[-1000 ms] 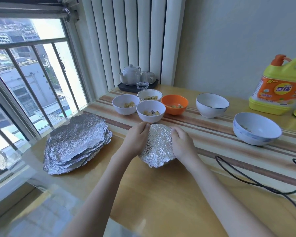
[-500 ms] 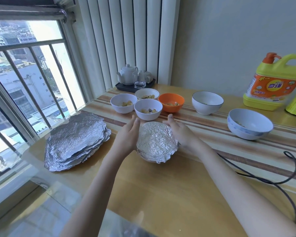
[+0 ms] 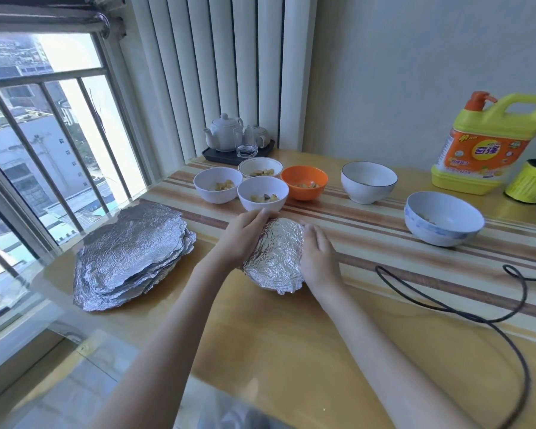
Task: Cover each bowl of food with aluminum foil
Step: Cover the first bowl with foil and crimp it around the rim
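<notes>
Bright daylight pours through the window [image 3: 44,125], where the sky burns out to white. Beside the window, the foil stack [image 3: 130,255] glints with crumpled highlights, and the glossy tabletop [image 3: 291,335] carries a soft sheen nearest it. Shadows fall faint and short. Wide-angle distortion bows the window bars and blinds; the bottom edge smears into blur around the forearms.
</notes>
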